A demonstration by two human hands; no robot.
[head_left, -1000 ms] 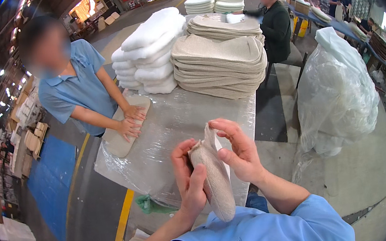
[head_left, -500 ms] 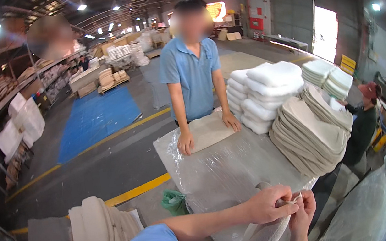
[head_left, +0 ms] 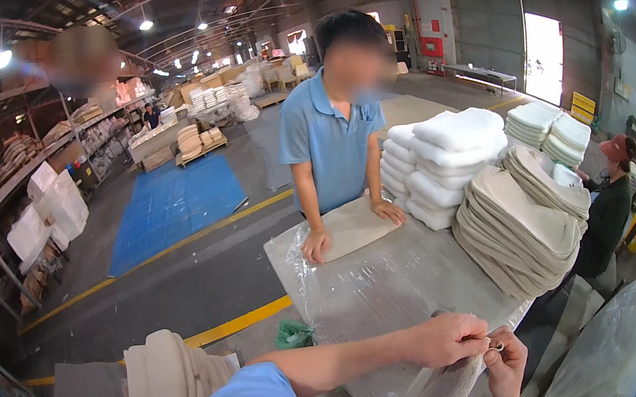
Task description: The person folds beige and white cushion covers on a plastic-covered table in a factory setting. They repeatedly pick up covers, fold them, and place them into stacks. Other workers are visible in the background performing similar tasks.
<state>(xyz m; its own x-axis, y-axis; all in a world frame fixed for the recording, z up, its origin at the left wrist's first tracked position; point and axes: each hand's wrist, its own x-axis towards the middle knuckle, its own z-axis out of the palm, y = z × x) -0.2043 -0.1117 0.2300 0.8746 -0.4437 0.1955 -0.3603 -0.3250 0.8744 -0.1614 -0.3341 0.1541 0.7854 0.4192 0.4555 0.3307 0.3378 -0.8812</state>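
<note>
My left hand [head_left: 453,338] reaches across from the left, its fingers pinched on the edge of a beige fabric piece [head_left: 441,391]. Close against it, my right hand [head_left: 506,359] is closed too, thumb and fingers gripping the same edge. A small pale loop, perhaps a cord or a fold of the cloth, shows between the two hands. The fabric piece hangs below them toward my body, its lower part cut off by the frame. Beneath lies a table [head_left: 377,294] covered in clear plastic film.
Across the table a person in a blue shirt [head_left: 332,149] rests both hands on a flat beige piece [head_left: 357,228]. White padding [head_left: 457,138] and folded beige covers [head_left: 517,233] are stacked at the right. More beige pieces [head_left: 169,379] lie lower left, near a green bag [head_left: 293,334].
My hands have shifted slightly down at the fabric edge, and the pale loop now shows between them. The person opposite leans forward with the head turned aside. The whole view has tilted slightly.
</note>
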